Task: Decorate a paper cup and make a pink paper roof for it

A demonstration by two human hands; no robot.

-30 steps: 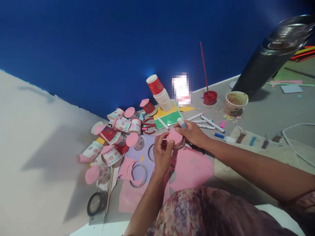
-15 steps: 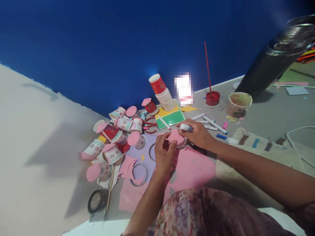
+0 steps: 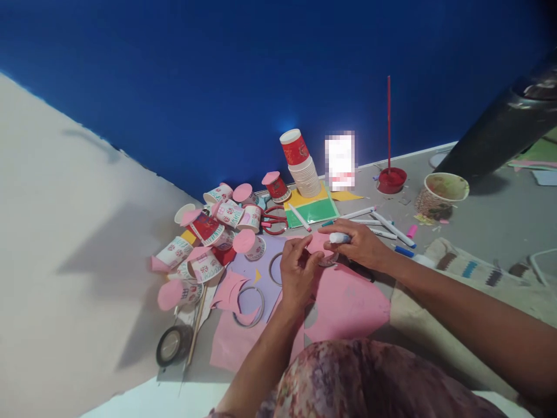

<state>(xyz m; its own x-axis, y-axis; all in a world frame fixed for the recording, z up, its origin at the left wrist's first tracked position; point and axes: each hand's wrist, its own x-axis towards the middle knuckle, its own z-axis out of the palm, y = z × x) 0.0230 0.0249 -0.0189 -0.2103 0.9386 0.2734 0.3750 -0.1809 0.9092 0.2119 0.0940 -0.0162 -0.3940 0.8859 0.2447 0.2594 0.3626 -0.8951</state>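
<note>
Your left hand (image 3: 296,271) pinches the edge of a pink paper disc (image 3: 317,244), fingers closed on it, pressing it over the mouth of a paper cup (image 3: 327,259) that sits between your two hands. Your right hand (image 3: 360,244) is clamped around a glue stick (image 3: 339,237), held just above the disc and touching the cup's far side. The disc lies on the cup; whether it is fully stuck down all round cannot be told from here.

Finished work, by my judgement: to the left of your left hand a pile of capped cups (image 3: 209,238) lies on the floor, many already carrying pink discs. Work left: beyond your right hand, against the blue wall, a stack of uncapped cups (image 3: 302,168) stands upright. Material remains: the pink sheet (image 3: 348,302) directly below your hands shows round cut-outs with uncut area to spare.

Red scissors (image 3: 272,219) lie just beyond your left hand, markers (image 3: 383,223) just beyond your right. A tape roll (image 3: 173,346) rests well to the lower left. The job appears well under way, not complete.
</note>
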